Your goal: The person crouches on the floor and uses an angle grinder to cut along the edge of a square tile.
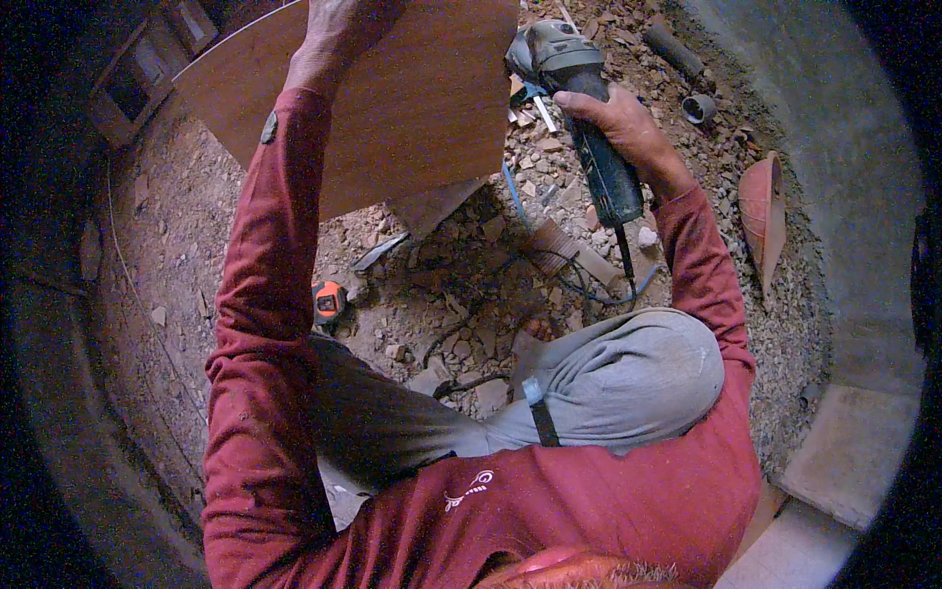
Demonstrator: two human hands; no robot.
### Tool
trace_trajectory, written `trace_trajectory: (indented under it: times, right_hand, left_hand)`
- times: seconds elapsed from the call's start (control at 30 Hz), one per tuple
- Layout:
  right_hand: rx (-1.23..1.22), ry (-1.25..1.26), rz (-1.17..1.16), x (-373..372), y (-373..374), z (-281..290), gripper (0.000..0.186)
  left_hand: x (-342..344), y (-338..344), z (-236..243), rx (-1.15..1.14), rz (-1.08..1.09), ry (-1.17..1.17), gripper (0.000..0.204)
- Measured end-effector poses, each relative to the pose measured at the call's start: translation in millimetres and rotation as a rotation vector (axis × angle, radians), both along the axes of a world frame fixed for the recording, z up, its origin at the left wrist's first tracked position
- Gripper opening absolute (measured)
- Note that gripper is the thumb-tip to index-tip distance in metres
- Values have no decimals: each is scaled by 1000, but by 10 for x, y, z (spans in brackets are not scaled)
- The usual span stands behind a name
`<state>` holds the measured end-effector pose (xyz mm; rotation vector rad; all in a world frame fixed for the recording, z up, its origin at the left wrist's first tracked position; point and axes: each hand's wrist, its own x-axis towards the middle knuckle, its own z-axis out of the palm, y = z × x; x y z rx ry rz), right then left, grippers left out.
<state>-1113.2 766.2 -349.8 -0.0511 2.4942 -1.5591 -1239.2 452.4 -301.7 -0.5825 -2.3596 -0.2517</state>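
The person is squatting over rubble-strewn ground, both forearms in dark red sleeves reaching forward.

The right hand [620, 123] is wrapping fully around the dark body of an angle grinder [579, 108]. The fingers [589, 101] are curling closed over the top of the handle, with no gap showing between hand and tool. The grinder's grey head is pointing up and away from the person, sitting just beside the right edge of a brown board [412, 108]. Its cord is trailing down from the handle's lower end toward the debris.

The left hand [334, 34] is pressing on the upper part of the brown board, near the top edge of the view. The fingertips are running out of frame, so how far they are spread or curled cannot be told; only the back of the hand and the wrist are showing against the board's surface.

The board is lying tilted over the rubble, its curved edge at the left.

An orange tape measure [329, 299] is resting on the ground below the board, near the left knee. A terracotta-coloured basin [763, 211] is sitting well apart at the right.
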Motion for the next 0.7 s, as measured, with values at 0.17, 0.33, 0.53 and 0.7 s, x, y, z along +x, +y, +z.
trace_trajectory:
  times: [0.17,0.33,0.53,0.7]
  right_hand:
    - [4,27,26,31,-51,23,47]
    - [9,245,-32,92,-95,-155,47]
    - [28,149,-14,162,-142,-85,49]
    - [114,156,-32,111,-87,-151,51]
  left_hand:
    - [2,-28,-12,22,-14,23,20]
    - [-17,8,-17,23,38,16,19]
    - [31,2,8,52,-17,27,16]
    - [1,-13,-13,66,-19,50,15]
